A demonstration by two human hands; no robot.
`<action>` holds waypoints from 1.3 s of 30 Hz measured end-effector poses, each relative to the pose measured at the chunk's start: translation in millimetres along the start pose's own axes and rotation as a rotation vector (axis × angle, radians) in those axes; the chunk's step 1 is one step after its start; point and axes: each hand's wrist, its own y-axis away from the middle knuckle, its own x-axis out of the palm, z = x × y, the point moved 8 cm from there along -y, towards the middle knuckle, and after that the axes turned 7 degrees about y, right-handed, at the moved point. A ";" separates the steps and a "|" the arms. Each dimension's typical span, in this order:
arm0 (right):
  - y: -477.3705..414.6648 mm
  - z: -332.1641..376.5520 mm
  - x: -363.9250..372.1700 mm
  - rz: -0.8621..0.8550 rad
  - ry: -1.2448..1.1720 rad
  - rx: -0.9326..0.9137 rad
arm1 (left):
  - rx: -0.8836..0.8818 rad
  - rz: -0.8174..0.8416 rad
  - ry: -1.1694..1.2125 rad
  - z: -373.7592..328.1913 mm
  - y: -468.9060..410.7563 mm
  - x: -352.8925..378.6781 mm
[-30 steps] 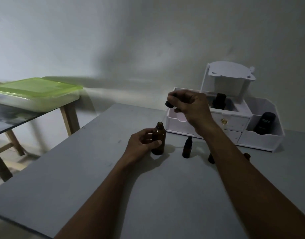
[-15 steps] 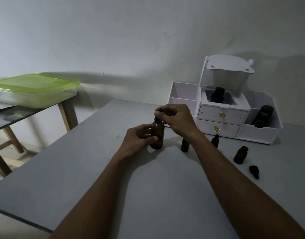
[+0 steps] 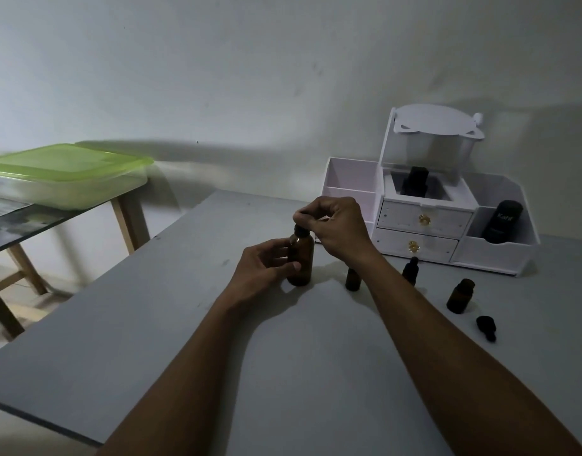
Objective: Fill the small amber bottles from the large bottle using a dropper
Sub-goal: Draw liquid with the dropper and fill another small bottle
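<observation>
The large amber bottle stands upright on the grey table. My left hand grips its side. My right hand pinches the black dropper cap at the bottle's neck. Three small amber bottles stand to the right: one partly behind my right forearm, a capped one, and an uncapped one. A loose black dropper cap lies on the table near the uncapped bottle.
A white drawer organizer stands against the wall behind the bottles, with dark containers in its compartments. At the left, a side table carries a plastic box with a green lid. The table's left edge runs diagonally.
My right hand came down from beside the organizer to the large bottle's neck, bringing the dropper cap onto it. My left hand stayed on the bottle.
</observation>
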 end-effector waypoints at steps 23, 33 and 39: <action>-14.3 70.5 -132.3 -0.176 -0.300 -0.084 | 0.194 -0.383 -0.007 -41.4 33.7 -6.0; 34.7 -2.5 -257.4 -0.393 -0.255 0.026 | 0.308 -0.146 0.120 -87.8 55.0 135.8; 55.1 -60.4 -275.3 -0.321 -0.184 0.176 | 0.125 0.127 -0.034 -53.8 35.8 226.7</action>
